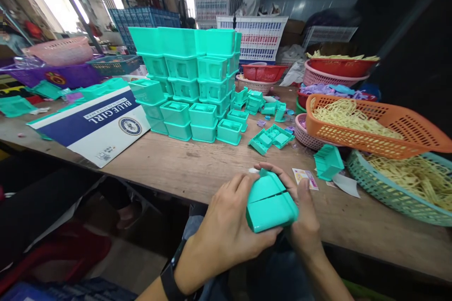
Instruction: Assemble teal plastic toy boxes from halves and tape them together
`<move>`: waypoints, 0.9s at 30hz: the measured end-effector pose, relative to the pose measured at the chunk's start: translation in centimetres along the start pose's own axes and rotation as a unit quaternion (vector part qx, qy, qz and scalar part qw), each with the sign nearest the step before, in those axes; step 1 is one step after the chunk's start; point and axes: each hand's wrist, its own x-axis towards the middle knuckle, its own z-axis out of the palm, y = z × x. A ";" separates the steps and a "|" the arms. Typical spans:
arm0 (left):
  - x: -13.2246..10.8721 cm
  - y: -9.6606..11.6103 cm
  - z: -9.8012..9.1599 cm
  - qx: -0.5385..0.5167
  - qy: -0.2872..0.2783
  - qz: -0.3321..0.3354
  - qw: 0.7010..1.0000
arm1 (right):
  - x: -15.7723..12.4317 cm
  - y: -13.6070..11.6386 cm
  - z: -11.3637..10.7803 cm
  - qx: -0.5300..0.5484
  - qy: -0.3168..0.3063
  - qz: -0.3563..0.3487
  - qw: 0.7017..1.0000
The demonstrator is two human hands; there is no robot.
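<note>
A turquoise plastic box (272,209) is held between my two hands at the table's front edge. It is tilted, and a dark seam runs across its top between two panels. My left hand (226,218) wraps round its left side, thumb underneath and fingers over the far edge. On the other side my right hand (305,211) grips it, with the fingers behind and the thumb up along the side. The underside of the box is hidden. Beyond my hands lies an opened turquoise piece (271,137), and an open turquoise shell (328,162) stands to the right.
Stacked turquoise boxes (181,80) rise at the back middle. A printed carton (102,127) leans left of them. At right, an orange basket (374,113) with pale yellow strips overlaps a green basket (399,197). A small printed card (305,178) lies near my right hand.
</note>
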 end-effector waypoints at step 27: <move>0.0 -2.9 1.9 -0.150 0.093 -0.028 0.984 | 2.2 0.7 -0.4 0.102 0.079 0.008 0.992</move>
